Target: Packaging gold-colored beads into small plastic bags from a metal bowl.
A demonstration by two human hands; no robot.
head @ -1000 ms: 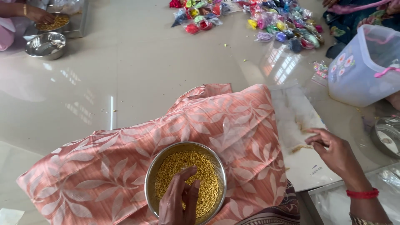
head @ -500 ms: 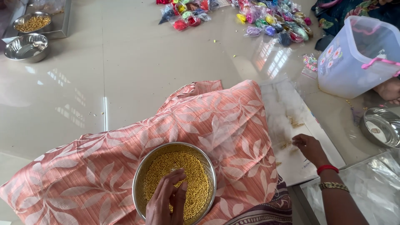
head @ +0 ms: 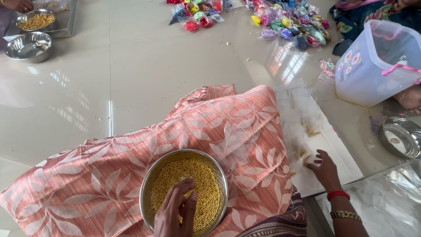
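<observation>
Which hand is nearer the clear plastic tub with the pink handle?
Right. The right hand rests on the white sheet below and left of the tub. The left hand is in the steel bowl of yellow beads, much farther left.

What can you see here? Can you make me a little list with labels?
Left hand: fingers dipping into small golden beads in a round steel bowl
Right hand: on a flat white sheet under clear plastic
Under bowl: peach leaf-patterned cloth
Far floor: colourful little packets
Right: translucent plastic tub, empty steel dish
</observation>
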